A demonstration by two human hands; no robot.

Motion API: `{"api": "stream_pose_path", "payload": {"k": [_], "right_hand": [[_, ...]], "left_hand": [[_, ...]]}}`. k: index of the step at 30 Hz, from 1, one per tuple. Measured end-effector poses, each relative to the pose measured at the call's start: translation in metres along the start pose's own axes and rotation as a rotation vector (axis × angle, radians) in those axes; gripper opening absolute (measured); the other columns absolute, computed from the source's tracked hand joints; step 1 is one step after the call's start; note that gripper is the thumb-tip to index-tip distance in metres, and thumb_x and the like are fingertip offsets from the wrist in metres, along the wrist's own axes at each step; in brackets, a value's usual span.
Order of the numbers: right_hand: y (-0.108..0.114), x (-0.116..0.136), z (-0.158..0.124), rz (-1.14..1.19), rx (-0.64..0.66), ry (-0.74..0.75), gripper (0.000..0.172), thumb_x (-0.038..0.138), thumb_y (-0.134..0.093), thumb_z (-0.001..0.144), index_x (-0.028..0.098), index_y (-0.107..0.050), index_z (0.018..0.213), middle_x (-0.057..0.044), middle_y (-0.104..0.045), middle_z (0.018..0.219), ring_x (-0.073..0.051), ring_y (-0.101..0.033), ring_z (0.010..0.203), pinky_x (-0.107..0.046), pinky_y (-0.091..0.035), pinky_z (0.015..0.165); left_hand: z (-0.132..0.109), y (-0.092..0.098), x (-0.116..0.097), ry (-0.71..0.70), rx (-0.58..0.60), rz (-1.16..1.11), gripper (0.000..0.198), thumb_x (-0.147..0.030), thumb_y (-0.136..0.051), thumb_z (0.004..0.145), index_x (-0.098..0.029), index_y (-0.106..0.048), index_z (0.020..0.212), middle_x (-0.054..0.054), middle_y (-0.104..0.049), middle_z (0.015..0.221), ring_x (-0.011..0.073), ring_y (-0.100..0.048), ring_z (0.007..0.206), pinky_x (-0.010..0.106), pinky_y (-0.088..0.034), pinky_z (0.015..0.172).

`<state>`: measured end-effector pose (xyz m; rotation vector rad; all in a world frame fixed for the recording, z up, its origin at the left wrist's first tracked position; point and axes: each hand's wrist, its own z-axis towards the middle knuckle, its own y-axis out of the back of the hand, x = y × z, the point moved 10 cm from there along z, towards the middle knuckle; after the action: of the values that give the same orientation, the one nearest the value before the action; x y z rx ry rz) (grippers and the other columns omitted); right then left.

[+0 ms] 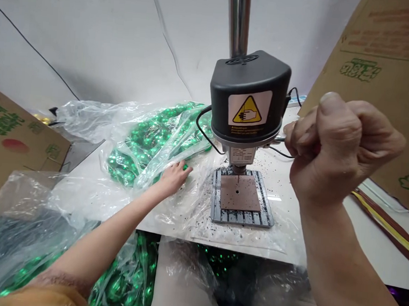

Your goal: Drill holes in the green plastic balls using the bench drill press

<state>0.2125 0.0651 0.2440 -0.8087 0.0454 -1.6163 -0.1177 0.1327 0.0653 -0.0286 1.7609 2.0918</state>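
A black bench drill press (249,89) stands in front of me, its thin bit above a square brown plate (243,201) with a hole in it. The plate lies on the slotted metal base (269,220), which is strewn with dark shavings. My right hand (340,143) is closed in a fist at the right of the drill head, around the end of the feed lever (279,138). Left of the base, my left hand (173,178) pinches a shiny green bead (185,167) between its fingertips. Beside that hand, many green beads (158,122) lie in a clear plastic bag (147,175).
Cardboard boxes stand at the left (34,161) and the right (377,108). More green beads (123,282) in plastic are below the table edge. Brown and yellow strips (387,219) lie at the right. A black cable (201,125) loops beside the drill head.
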Motion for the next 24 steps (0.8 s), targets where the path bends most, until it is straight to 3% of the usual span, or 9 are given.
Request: {"api": "stream_pose_path", "payload": {"k": [3,6,8,11,16,24], "right_hand": [[-0.001,0.001,0.0,0.025,0.0,0.001,0.043,0.022,-0.066,0.083,0.022,-0.043,0.047,0.006,-0.037,0.042,-0.009,-0.032,0.036,-0.033,-0.023,0.041],[-0.001,0.001,-0.001,0.021,-0.001,-0.009,0.043,0.022,-0.065,0.084,0.021,-0.043,0.048,0.007,-0.036,0.041,-0.008,-0.033,0.037,-0.032,-0.024,0.042],[-0.001,0.001,-0.001,0.023,0.004,-0.015,0.042,0.022,-0.065,0.084,0.021,-0.043,0.049,0.007,-0.037,0.042,-0.007,-0.033,0.037,-0.031,-0.024,0.042],[-0.003,0.001,-0.001,0.039,0.015,-0.022,0.043,0.022,-0.065,0.085,0.021,-0.041,0.049,0.007,-0.038,0.043,-0.007,-0.034,0.038,-0.031,-0.025,0.041],[-0.003,0.002,-0.001,0.049,0.009,0.004,0.041,0.02,-0.064,0.085,0.021,-0.042,0.05,0.007,-0.038,0.043,-0.006,-0.035,0.038,-0.03,-0.023,0.04],[-0.004,0.001,-0.004,0.021,0.048,0.007,0.043,0.027,-0.064,0.088,0.023,-0.041,0.052,0.006,-0.035,0.045,-0.009,-0.034,0.039,-0.033,-0.026,0.041]], "left_hand": [[-0.006,-0.006,-0.03,0.05,0.086,-0.586,0.035,-0.044,-0.055,0.096,-0.024,-0.06,0.124,0.008,-0.064,0.107,0.0223,-0.064,0.093,0.039,-0.055,0.084],[-0.012,-0.026,-0.057,0.222,0.108,-1.204,0.042,-0.056,-0.049,0.098,-0.023,-0.059,0.123,0.007,-0.065,0.103,0.0195,-0.067,0.086,0.038,-0.06,0.078],[-0.013,-0.038,-0.075,0.261,0.099,-1.411,0.045,-0.059,-0.054,0.096,-0.023,-0.061,0.121,0.008,-0.065,0.108,0.02,-0.068,0.091,0.039,-0.061,0.083],[-0.01,-0.052,-0.083,0.289,0.051,-1.483,0.045,-0.058,-0.06,0.093,-0.024,-0.063,0.122,0.008,-0.065,0.117,0.0205,-0.066,0.103,0.039,-0.06,0.089],[-0.003,-0.066,-0.08,0.272,-0.029,-1.359,0.054,-0.056,-0.073,0.084,-0.023,-0.061,0.125,0.008,-0.068,0.12,0.02,-0.066,0.107,0.033,-0.055,0.092],[-0.004,-0.081,-0.082,0.39,-0.001,-1.645,0.05,-0.054,-0.07,0.086,-0.024,-0.058,0.124,0.008,-0.068,0.112,0.0169,-0.068,0.083,0.027,-0.056,0.066]]}}
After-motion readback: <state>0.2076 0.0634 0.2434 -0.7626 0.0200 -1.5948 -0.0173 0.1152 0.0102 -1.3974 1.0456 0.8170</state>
